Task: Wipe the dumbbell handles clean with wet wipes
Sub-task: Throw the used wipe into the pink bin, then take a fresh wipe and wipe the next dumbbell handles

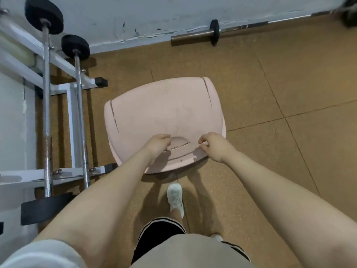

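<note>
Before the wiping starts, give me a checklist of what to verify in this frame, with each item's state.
1. Wet wipes in view: not ok, none visible.
2. Left hand free: not ok, it grips the pink chair back.
3. Right hand free: cannot tell, fingers curled at the chair's edge.
4. Bars to wipe within sight: ok, two barbells on the white rack.
5. Floor bar by the wall: ok, unobstructed.

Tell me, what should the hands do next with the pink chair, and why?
Probably let go of the pink chair and reach for the bars on the white rack. Both the left hand and the right hand grip the chair's near edge, no wet wipe shows anywhere, and the metal bars to be cleaned sit untouched to the left.
</note>
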Tool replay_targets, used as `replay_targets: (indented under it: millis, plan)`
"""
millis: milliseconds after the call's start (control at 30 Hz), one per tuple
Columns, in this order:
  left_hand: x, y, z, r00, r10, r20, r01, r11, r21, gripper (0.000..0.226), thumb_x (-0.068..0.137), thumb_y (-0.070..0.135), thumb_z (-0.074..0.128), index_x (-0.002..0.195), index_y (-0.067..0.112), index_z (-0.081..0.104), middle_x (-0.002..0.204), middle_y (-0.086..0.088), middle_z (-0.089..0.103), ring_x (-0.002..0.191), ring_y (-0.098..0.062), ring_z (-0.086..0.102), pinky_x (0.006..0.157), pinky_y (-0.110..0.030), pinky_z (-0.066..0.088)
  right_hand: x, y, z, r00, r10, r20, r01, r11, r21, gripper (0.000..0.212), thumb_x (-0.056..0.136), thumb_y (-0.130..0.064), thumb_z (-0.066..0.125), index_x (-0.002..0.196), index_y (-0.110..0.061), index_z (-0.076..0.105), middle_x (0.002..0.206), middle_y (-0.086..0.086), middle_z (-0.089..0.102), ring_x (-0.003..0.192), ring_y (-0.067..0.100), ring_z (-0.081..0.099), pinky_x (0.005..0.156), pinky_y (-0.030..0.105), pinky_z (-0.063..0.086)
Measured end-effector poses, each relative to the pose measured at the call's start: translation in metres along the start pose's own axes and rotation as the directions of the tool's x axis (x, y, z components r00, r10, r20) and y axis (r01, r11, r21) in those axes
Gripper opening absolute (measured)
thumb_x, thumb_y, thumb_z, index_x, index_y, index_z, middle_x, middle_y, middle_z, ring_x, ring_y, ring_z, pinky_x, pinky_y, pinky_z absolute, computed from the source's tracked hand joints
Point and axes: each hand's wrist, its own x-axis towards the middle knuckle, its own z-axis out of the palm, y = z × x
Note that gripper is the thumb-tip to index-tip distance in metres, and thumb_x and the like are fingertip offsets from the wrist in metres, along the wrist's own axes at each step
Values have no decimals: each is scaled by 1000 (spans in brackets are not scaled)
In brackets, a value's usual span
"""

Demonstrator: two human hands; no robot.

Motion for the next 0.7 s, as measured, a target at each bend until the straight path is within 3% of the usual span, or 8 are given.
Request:
replay_targets:
  millis: [100, 200, 333, 500, 567, 700]
  plan:
    - [-21, 15, 32, 993, 85, 86, -97, 984, 151, 28, 92, 12, 48, 117, 15, 60, 110, -2, 60, 93, -12, 58, 89, -22, 45, -40, 14, -8, 998, 17, -61, -15, 999, 40, 26, 94, -16, 45, 114, -7, 58, 117, 13, 57, 105, 28, 53, 81, 29, 38]
    - [-47, 27, 82, 960, 142, 242, -218, 919, 329, 21, 91, 22, 55, 110, 24, 61, 103, 1, 63, 95, -13, 59, 93, -27, 44, -92, 47, -2, 990, 117, -79, -107, 987, 117, 22, 94, -18, 46, 109, -9, 60, 109, 10, 63, 101, 27, 57, 80, 31, 43]
    - [-84, 37, 172, 871, 134, 472, -368, 815, 448, 28, 92, 21, 53, 120, 16, 57, 111, -2, 61, 100, -15, 57, 95, -32, 44, -186, 115, 18, 926, 350, -143, -293, 903, 314, 26, 95, -20, 47, 113, -8, 61, 118, 9, 63, 108, 25, 56, 88, 28, 41]
    - [-157, 33, 318, 754, 147, 641, -590, 580, 562, 30, 95, 22, 48, 124, 17, 53, 114, 2, 57, 96, -10, 54, 82, -23, 38, -351, 204, 64, 689, 690, -221, -462, 654, 600, 27, 95, -18, 48, 114, -4, 60, 121, 10, 61, 111, 25, 55, 88, 27, 39]
    - [-193, 16, 382, 723, 128, 679, -641, 492, 589, 28, 95, 21, 47, 122, 16, 53, 110, 1, 56, 94, -12, 53, 81, -23, 38, -423, 231, 95, 561, 798, -222, -473, 528, 705, 25, 94, -19, 50, 110, -2, 61, 119, 11, 62, 109, 26, 56, 87, 27, 39]
    - [-271, -36, 496, 589, 56, 806, -764, 363, 533, 29, 95, 19, 48, 122, 12, 53, 108, -3, 58, 91, -14, 54, 80, -24, 39, -567, 266, 169, 339, 932, -128, -453, 281, 846, 26, 93, -25, 53, 109, -6, 60, 115, 9, 63, 105, 25, 57, 89, 30, 43]
